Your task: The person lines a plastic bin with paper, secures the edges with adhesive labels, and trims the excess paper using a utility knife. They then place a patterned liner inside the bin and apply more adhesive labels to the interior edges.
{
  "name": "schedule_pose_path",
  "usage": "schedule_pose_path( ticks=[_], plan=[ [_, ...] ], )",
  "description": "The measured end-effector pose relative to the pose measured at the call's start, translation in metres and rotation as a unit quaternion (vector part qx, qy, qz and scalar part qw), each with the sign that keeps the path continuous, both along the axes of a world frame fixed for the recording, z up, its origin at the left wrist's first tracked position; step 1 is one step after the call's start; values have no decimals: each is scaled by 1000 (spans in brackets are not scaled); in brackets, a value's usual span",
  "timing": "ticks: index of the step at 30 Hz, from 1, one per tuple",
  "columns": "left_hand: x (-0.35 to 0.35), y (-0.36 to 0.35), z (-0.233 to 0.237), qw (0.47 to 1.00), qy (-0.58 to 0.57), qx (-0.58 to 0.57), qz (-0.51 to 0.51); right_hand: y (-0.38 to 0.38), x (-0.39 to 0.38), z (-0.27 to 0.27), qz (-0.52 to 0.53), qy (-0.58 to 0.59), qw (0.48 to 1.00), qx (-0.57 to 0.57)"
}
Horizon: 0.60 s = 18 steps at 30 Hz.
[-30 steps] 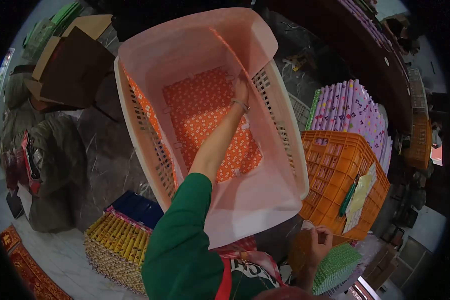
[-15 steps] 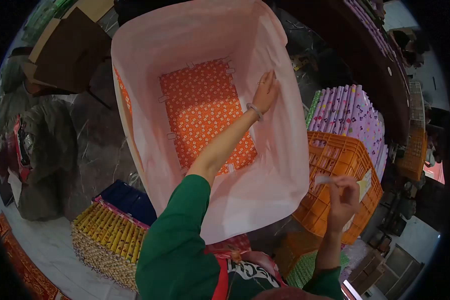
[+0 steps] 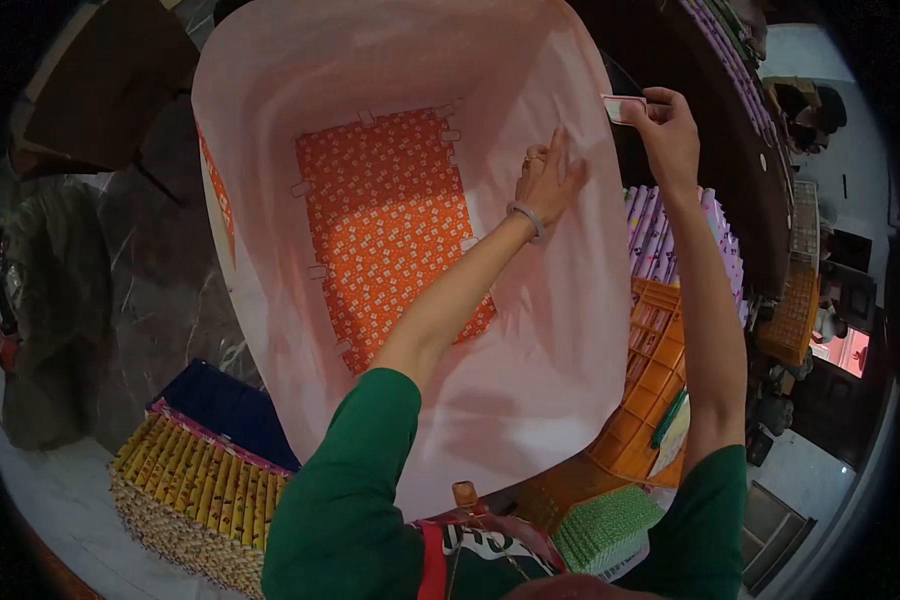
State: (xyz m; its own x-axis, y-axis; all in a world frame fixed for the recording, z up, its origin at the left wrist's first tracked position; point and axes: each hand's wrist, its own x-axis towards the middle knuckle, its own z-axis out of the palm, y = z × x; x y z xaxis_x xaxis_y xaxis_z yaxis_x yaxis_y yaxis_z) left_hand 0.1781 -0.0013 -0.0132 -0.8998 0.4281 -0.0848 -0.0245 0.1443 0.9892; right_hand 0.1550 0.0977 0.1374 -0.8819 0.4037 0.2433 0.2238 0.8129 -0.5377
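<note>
In front of me stands a large box [image 3: 490,420] with pale pink walls. Small clear tabs line the edge of its orange floral bottom [image 3: 400,240]. My left hand [image 3: 548,188], wearing a bracelet and a ring, reaches inside with fingers spread against the right inner wall. Outside that wall, near the rim, my right hand [image 3: 670,130] pinches a small white label with a red border [image 3: 625,108] between thumb and fingers. The label's left end meets the wall's outer edge in this view.
Yellow patterned rolls [image 3: 205,470] are stacked at lower left beside a dark blue bundle [image 3: 215,400]. An orange crate [image 3: 635,420] and purple patterned rolls [image 3: 650,235] stand to the right. A green patterned stack [image 3: 605,530] lies near my body.
My right hand has moved up and forward, from above the orange crate to the box's right rim, with the label. My left hand has shifted slightly right and spread its fingers on the wall.
</note>
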Motion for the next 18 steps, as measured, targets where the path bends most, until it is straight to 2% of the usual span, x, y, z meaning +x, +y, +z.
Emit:
schedule_pose_path(
  ticks=[2, 3, 4, 6, 8, 11, 16, 18],
  plan=[
    [-6, -3, 11, 997, -11, -69, -21, -5, -6, -11, -16, -28, 999, -17],
    [-7, -2, 10, 997, -11, -67, -21, -11, -7, -15, -15, -6, 998, 61],
    [-7, 1, 9, 998, 32, -55, 14, -16, -9, -19, -15, 16, 990, 139],
    [-8, 8, 0, 995, 74, -42, 49, -21, -12, -26, -32, 18, 985, 170],
    [-13, 12, -4, 982, 162, 59, 71, -22, -14, -32, -50, 21, 978, 202],
    [-15, 13, -2, 979, 177, 88, 59, -24, -13, -42, -41, 42, 976, 211],
    [-15, 11, -3, 977, 181, 101, 47, -23, -15, -53, -44, 33, 947, 318],
    [-16, 12, -6, 974, 200, 96, 49, -22, -18, -54, -60, 17, 948, 312]
  ],
)
